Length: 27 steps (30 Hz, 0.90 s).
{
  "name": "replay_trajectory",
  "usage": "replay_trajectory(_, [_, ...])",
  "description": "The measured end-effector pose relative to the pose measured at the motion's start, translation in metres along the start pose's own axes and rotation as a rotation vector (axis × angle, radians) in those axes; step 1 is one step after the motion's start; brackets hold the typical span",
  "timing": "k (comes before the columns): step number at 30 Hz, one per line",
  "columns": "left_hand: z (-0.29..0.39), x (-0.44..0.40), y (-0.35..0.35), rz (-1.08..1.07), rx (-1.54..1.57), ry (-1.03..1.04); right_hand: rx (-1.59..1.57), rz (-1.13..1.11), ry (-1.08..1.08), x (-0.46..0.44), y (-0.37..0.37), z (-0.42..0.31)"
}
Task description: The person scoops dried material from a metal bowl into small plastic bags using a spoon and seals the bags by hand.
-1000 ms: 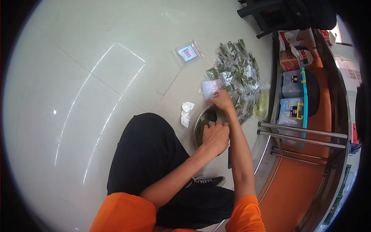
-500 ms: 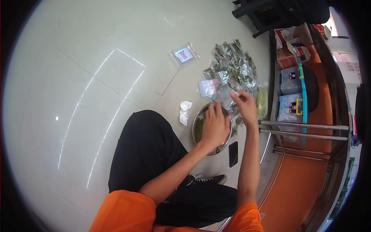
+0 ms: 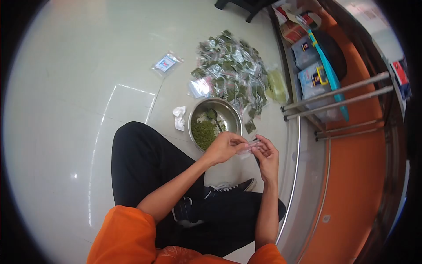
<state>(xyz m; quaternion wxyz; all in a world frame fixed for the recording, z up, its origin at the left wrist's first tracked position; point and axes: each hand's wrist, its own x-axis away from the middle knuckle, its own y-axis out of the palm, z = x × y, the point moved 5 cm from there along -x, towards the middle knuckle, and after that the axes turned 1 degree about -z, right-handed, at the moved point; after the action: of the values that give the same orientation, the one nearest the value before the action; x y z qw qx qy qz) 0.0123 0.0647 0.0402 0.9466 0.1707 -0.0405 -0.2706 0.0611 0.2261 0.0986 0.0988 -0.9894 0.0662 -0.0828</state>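
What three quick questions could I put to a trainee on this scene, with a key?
1. Which hand holds the small clear plastic bag: left, right or both?
2. True or false: the crumpled white tissue lies inside the round silver metal bowl.
3. What utensil rests in the bowl with the chopped green material?

Key:
1. Both: the left hand and the right hand pinch it.
2. False; it lies on the pale floor beside the bowl.
3. A dark spoon.

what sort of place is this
Indoors, perhaps a small shop or workroom, though this view cannot settle which: a glossy floor holds a heap of small bags and a bowl of green bits, with boxes nearby.
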Motion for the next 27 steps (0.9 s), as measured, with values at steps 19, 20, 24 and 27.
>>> replay_trajectory(19, [-0.020, 0.008, 0.009, -0.004, 0.469, -0.310, 0.533, 0.023, -0.391, 0.022, 0.016, -0.027])
replay_trajectory(20, [-0.018, 0.008, 0.008, 0.000, 0.465, -0.311, 0.517, 0.008, -0.390, 0.021, 0.016, -0.029])
replay_trajectory(24, [-0.018, 0.007, 0.000, 0.047, 0.374, -0.283, 0.457, -0.004, -0.371, 0.018, 0.007, -0.028])
replay_trajectory(27, [-0.018, 0.007, -0.005, 0.091, 0.334, -0.234, 0.770, 0.227, -0.561, 0.027, 0.009, -0.041])
